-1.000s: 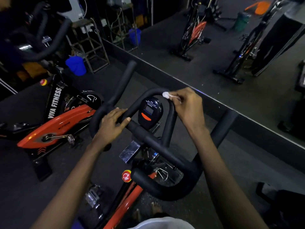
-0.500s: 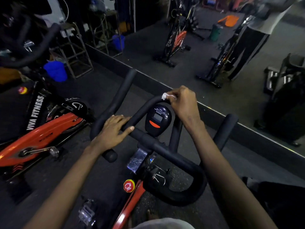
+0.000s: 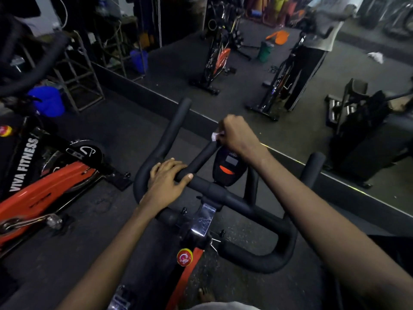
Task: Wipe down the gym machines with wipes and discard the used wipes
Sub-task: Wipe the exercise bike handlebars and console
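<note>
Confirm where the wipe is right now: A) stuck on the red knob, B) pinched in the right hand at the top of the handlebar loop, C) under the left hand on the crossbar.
B: the right hand pinches the white wipe against the handlebar loop above the console.

Both forearms are extended forward; left hand (image 3: 166, 182) is laid flat, fingers relaxed; right hand (image 3: 237, 135) is fisted, wipe (image 3: 215, 136) pinched.

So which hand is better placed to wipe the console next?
Right. The right hand grips the wipe against the handlebar, just above the console; the left hand rests on the handlebar, holding nothing.
</note>
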`<action>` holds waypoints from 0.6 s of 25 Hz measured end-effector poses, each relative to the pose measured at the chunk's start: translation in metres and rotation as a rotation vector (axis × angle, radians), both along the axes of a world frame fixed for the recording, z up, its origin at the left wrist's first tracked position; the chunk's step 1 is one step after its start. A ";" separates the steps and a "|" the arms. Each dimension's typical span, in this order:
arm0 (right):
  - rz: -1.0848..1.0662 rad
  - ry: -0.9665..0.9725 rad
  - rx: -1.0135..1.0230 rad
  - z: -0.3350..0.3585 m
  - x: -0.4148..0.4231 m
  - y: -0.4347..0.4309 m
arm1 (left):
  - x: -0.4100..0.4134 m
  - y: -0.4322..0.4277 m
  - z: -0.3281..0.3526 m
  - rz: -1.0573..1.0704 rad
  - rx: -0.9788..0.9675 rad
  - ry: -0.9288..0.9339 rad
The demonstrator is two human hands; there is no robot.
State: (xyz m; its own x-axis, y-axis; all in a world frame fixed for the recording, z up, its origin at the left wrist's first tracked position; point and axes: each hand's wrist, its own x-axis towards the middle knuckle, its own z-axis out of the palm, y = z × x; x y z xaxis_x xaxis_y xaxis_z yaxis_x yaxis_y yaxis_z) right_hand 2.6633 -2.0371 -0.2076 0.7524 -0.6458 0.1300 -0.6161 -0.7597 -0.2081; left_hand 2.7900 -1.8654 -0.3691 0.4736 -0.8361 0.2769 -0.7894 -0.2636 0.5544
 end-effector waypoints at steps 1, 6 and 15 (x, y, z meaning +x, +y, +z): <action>0.014 0.014 -0.006 -0.003 0.005 0.006 | 0.006 0.003 0.001 0.039 -0.051 0.043; -0.117 0.050 -0.102 -0.009 0.018 0.025 | 0.038 0.027 -0.010 0.034 0.013 -0.040; 0.082 0.117 -0.052 -0.054 0.014 0.083 | 0.032 0.027 -0.009 0.060 0.031 -0.088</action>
State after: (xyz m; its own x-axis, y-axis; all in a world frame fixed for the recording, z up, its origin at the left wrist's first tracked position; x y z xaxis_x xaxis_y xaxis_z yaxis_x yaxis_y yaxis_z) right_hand 2.6775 -1.9539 -0.2613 0.8144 -0.5760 0.0699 -0.5691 -0.8165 -0.0973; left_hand 2.8221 -1.8381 -0.3776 0.4982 -0.8156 0.2944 -0.8171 -0.3279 0.4742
